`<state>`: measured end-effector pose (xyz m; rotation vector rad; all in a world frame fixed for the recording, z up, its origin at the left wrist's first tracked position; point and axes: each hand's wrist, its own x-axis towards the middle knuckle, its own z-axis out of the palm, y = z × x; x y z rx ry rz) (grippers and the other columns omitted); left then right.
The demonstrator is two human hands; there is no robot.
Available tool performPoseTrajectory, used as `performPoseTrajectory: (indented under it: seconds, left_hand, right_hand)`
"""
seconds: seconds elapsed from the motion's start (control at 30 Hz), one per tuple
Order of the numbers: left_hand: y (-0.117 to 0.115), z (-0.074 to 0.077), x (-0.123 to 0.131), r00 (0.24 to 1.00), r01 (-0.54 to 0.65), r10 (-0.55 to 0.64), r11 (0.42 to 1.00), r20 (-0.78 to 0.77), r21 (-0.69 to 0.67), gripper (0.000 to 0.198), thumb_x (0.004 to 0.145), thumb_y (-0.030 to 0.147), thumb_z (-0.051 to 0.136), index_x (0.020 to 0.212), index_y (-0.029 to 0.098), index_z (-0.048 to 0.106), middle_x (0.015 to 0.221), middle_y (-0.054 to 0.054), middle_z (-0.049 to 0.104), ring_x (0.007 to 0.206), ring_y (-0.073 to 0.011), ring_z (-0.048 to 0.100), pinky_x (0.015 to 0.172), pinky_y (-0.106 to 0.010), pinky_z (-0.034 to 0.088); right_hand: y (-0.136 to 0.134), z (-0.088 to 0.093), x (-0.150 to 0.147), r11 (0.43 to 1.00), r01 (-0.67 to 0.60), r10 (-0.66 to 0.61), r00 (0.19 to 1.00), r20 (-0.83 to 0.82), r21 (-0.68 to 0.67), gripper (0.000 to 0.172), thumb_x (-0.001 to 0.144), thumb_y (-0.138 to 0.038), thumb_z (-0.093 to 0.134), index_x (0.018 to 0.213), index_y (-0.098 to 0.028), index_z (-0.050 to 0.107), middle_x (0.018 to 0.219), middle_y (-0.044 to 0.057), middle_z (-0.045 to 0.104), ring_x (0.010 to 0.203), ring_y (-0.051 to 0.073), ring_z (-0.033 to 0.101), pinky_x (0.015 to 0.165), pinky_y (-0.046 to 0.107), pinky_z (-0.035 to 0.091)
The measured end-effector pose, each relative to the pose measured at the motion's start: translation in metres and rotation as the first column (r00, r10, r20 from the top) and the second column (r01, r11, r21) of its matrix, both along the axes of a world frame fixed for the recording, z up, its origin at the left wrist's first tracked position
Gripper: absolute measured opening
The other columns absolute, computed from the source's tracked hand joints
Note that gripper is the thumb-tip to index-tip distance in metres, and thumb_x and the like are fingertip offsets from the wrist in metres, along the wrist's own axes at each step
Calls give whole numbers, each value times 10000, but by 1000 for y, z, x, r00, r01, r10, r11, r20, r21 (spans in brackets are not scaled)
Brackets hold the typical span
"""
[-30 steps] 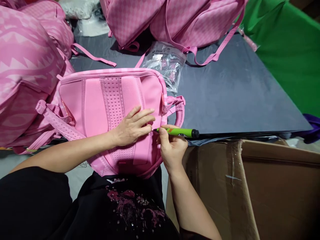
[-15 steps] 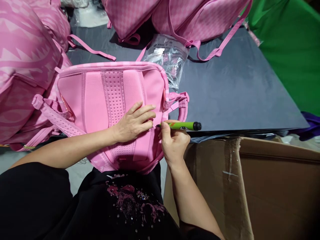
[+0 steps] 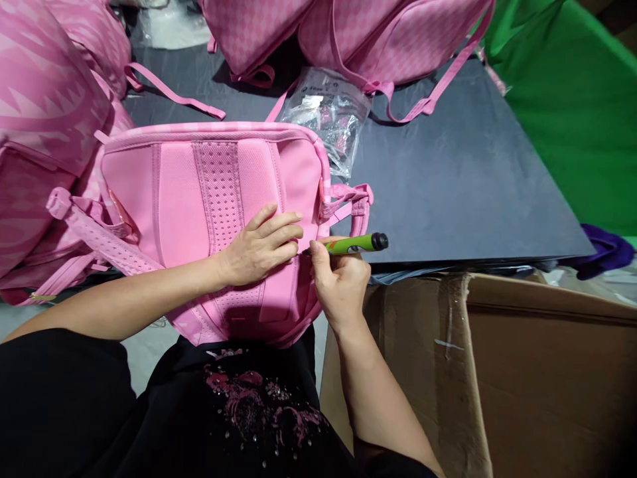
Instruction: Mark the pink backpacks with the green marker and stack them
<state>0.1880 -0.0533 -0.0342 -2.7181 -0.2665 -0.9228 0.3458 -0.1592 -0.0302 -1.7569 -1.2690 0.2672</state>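
Note:
A pink backpack point(image 3: 182, 199) lies with its padded back panel upward at the near edge of the table, its straps hanging off both sides. Flat on that panel rests my left hand point(image 3: 261, 245), fingers stretched out. My right hand point(image 3: 341, 279) is closed round a green marker pen point(image 3: 348, 245) with black ends. The marker's dark tip points left, close to my left fingertips and at the backpack's surface; whether it touches I cannot tell.
More pink backpacks stand at the left point(image 3: 44, 99) and at the back point(image 3: 398, 40) of the dark table point(image 3: 458, 179). A clear plastic bag point(image 3: 326, 113) lies behind the backpack. An open cardboard box point(image 3: 418, 352) stands at the near right, with green cloth point(image 3: 572, 119) beyond the table.
The marker's rear end has tilted up slightly in my right hand. The whole view has shifted a little, so everything sits further left. My left hand stays on the panel.

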Motion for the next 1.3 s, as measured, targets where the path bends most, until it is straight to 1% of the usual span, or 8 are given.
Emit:
performPoseTrajectory:
  seconds: [0.27,0.43,0.73,0.87,1.0,1.07,1.13,1.3]
  left_hand:
    - [0,-2,0,1000,12,-12,1000,3,-17,135,995,245,516,903,204,606,1104,-6,698,1318,-155,527,1297,-396,183]
    - [1,-2,0,1000,23,-23,999,13,-35,94,965,259,577,904,197,610,1115,-8,698,1319,-160,527,1307,-390,142]
    - [1,-6,-1,1000,4,-5,998,-15,-63,106,977,228,534,925,223,626,1149,1,704,1340,-151,517,1294,-408,215]
    - [2,-10,-4,1000,18,-20,997,-17,-75,118,971,203,533,932,241,638,1116,16,713,1324,-137,532,1297,-399,218]
    - [2,-13,-6,998,31,-37,994,-53,-108,169,990,193,485,952,246,641,1119,18,713,1321,-145,542,1280,-436,272]
    - [2,-13,-5,998,55,-59,991,-34,-124,154,988,186,493,960,239,634,1138,18,708,1321,-146,541,1274,-438,286]
    - [3,-12,-4,997,72,-71,993,12,-98,114,977,190,525,944,235,625,1143,25,705,1309,-140,547,1289,-420,246]
    - [4,-11,-1,994,70,-67,997,86,-36,133,979,186,516,916,239,621,1097,59,706,1278,-104,553,1316,-335,90]
  right_hand:
    - [-2,-4,1,1000,10,-10,998,-59,-6,338,951,-459,563,864,-165,704,676,43,682,518,156,588,541,280,453]
    - [-2,-2,0,1000,31,-31,999,8,-2,322,944,-430,575,827,-157,701,683,47,683,487,140,557,522,278,432]
    - [0,0,3,999,-26,22,996,-90,-43,317,946,-440,563,865,-164,695,643,29,669,473,136,561,515,270,433]
    - [1,0,5,996,-33,31,999,-18,-81,327,924,-444,586,796,-163,695,602,30,647,457,136,541,501,272,409]
    - [1,1,5,998,-59,57,995,-77,-33,316,946,-437,562,852,-170,704,714,47,702,490,137,567,516,268,438]
    - [1,1,6,997,-76,75,997,-27,-31,311,944,-424,570,827,-168,702,738,55,713,494,132,562,527,270,440]
    - [1,1,6,997,-57,59,998,36,-47,323,940,-422,577,785,-164,696,735,65,713,512,138,571,540,276,443]
    - [0,1,7,997,-73,73,997,-1,-13,307,963,-429,550,856,-184,700,840,67,736,598,159,630,579,280,495]
